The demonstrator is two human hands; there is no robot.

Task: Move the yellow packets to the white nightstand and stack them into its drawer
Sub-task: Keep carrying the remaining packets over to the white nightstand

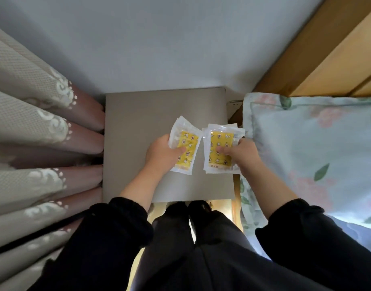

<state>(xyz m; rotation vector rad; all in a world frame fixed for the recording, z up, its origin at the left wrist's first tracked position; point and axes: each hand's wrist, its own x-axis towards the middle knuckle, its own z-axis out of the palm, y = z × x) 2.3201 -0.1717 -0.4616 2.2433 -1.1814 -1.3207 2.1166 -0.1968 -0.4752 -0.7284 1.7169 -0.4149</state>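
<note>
Above the nightstand (138, 114) surface, my left hand (161, 156) and right hand (241, 154) pinch slippery yellow packets (185, 148); with the drawer unseen, sheaves may fan and spill.

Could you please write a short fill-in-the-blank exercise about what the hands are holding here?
1. The left hand and right hand each hold packets coloured ____.
2. Both hands are above the top of the ____.
3. The folds left of the nightstand belong to a ____.
4. The floral pillow lies to the nightstand's ____.

Answers: yellow; nightstand; curtain; right
</note>
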